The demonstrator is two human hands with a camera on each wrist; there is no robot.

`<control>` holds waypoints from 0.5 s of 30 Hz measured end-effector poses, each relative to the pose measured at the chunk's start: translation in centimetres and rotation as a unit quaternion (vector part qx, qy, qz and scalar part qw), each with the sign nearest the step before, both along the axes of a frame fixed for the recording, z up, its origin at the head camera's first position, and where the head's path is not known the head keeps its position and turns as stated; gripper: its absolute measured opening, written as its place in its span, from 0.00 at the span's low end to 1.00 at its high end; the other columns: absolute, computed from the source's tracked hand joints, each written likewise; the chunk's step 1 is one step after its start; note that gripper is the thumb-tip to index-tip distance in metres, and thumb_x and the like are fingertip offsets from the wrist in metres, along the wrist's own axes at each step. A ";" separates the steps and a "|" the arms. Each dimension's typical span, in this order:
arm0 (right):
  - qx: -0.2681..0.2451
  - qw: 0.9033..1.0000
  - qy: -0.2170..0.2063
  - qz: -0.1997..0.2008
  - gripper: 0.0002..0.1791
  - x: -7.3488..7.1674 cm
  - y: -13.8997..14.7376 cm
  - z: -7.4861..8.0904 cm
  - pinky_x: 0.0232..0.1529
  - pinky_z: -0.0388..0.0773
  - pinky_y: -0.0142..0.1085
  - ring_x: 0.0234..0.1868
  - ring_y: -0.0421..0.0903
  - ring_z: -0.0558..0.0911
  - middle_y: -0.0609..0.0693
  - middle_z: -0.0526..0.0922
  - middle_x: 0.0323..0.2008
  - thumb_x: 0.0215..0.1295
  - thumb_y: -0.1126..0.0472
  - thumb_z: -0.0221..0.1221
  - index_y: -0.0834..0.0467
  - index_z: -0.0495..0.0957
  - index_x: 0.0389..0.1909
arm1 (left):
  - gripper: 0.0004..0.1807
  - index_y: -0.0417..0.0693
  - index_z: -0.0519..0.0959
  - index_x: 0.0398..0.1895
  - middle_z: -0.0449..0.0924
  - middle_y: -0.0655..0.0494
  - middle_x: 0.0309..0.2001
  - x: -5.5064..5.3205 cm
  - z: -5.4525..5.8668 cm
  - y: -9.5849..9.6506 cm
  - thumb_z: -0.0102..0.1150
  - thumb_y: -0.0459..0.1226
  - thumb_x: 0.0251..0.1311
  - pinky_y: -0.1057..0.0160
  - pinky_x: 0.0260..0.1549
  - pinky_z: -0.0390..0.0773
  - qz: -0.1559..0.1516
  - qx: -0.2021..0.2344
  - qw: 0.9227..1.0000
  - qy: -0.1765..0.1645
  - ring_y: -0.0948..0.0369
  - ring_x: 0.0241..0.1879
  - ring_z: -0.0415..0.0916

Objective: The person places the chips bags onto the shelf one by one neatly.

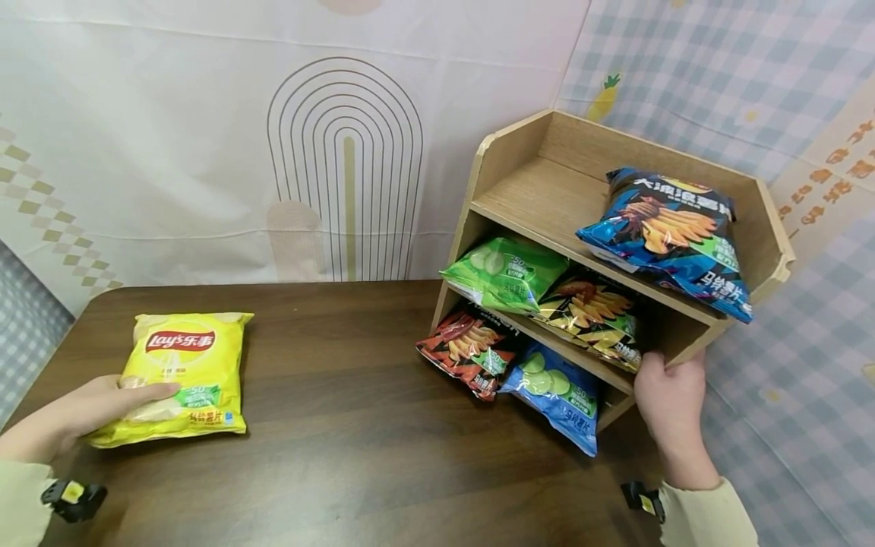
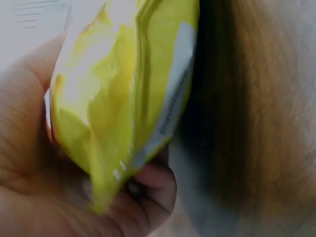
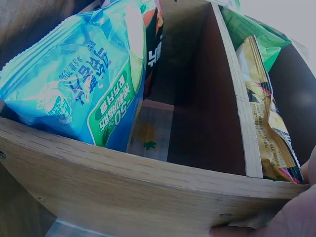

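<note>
My left hand (image 1: 102,410) grips a yellow bag of Lay's potato chips (image 1: 184,349) by its left side, thumb across the front. In the left wrist view, the fingers (image 2: 153,192) curl under the yellow bag's bottom end, over the brown table. My right hand (image 1: 673,403) grips the right side panel of a small wooden shelf (image 1: 540,190). The right wrist view catches only part of this hand at the lower right, against the panel (image 3: 148,190), beside a black-and-gold chip bag (image 3: 269,128).
A dark blue chip bag (image 1: 670,228) lies on the shelf's top. Its middle level holds a green bag (image 1: 509,273) and the black-and-gold one. Below sit a red-and-black bag (image 1: 472,349) and a light blue bag (image 1: 557,387), jutting out over the brown table (image 1: 328,425). Cloth hangs behind.
</note>
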State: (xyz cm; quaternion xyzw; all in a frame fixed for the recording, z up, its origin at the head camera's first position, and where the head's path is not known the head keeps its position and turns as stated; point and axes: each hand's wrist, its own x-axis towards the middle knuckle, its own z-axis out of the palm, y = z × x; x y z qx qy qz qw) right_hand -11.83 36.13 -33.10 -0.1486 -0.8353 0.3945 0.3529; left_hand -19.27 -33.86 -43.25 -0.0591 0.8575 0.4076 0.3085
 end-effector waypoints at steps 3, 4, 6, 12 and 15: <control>-0.001 1.000 -0.001 0.000 0.31 0.0 0.0 0.0 0.50 0.63 0.30 0.51 0.48 0.69 0.57 0.70 0.60 0.64 0.69 0.42 0.54 0.57 0.71 | 0.42 0.28 0.64 0.59 0.79 0.51 0.40 0.6 0.0 0.1 0.46 0.61 0.67 0.57 0.35 0.75 0.030 0.047 0.998 0.003 0.55 0.39 0.74; -0.001 1.000 -0.002 -0.001 0.31 0.0 0.0 0.0 0.50 0.62 0.31 0.51 0.48 0.69 0.58 0.70 0.60 0.64 0.69 0.42 0.54 0.58 0.70 | 0.41 0.29 0.64 0.59 0.79 0.53 0.38 0.7 0.0 0.2 0.46 0.61 0.67 0.59 0.35 0.75 0.041 0.055 0.998 0.004 0.56 0.37 0.73; -0.003 1.000 -0.003 -0.001 0.31 0.0 0.0 0.0 0.50 0.62 0.31 0.51 0.48 0.69 0.58 0.70 0.60 0.64 0.69 0.42 0.54 0.57 0.70 | 0.42 0.28 0.64 0.60 0.78 0.54 0.38 0.9 0.1 0.3 0.45 0.62 0.67 0.60 0.35 0.73 0.051 0.055 0.997 0.010 0.57 0.37 0.72; -0.007 1.000 -0.005 0.000 0.32 0.0 0.0 0.0 0.49 0.63 0.31 0.50 0.48 0.69 0.57 0.70 0.60 0.65 0.68 0.42 0.52 0.57 0.71 | 0.41 0.30 0.70 0.57 0.75 0.53 0.41 1.3 -0.1 0.7 0.44 0.62 0.66 0.60 0.37 0.71 0.057 0.062 0.996 0.006 0.57 0.40 0.69; -0.009 1.000 -0.008 0.001 0.32 0.0 0.0 0.0 0.50 0.63 0.31 0.51 0.48 0.69 0.56 0.70 0.60 0.65 0.68 0.42 0.51 0.57 0.71 | 0.37 0.33 0.73 0.54 0.75 0.53 0.41 1.5 -0.2 0.9 0.44 0.61 0.67 0.59 0.38 0.71 0.056 0.077 0.995 0.002 0.57 0.41 0.69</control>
